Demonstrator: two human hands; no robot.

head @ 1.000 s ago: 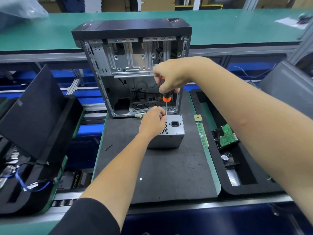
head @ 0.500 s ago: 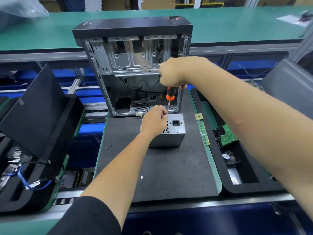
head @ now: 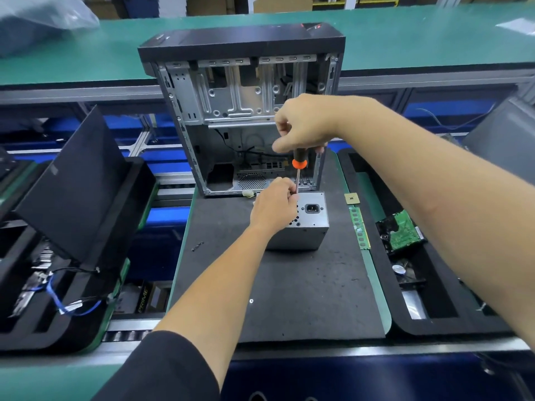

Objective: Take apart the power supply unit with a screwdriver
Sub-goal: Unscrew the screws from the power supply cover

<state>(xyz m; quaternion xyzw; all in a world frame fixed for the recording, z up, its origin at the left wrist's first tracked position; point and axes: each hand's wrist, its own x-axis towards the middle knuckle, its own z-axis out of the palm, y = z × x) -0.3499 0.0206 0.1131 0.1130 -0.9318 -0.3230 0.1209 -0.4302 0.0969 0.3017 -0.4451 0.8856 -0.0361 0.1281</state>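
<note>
Head view: PSU (head: 301, 227) stood on the mat (head: 289, 285) in front of the open case (head: 246, 111). R hand (head: 304, 125) gripped the screwdriver (head: 298, 166) upright over PSU. L hand (head: 273, 205) pinched its shaft, fingers curled, resting on PSU top.

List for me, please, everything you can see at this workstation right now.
power supply unit: one, silver, on the black mat
screwdriver: one, black and orange handle, upright over the unit
computer case: one, black and grey, open, behind the unit
black mat: one, centre
RAM stick: one, green, right of the mat
hard drive: one, green board, right tray
left hand: on the unit, at the shaft
right hand: grips the handle
</note>
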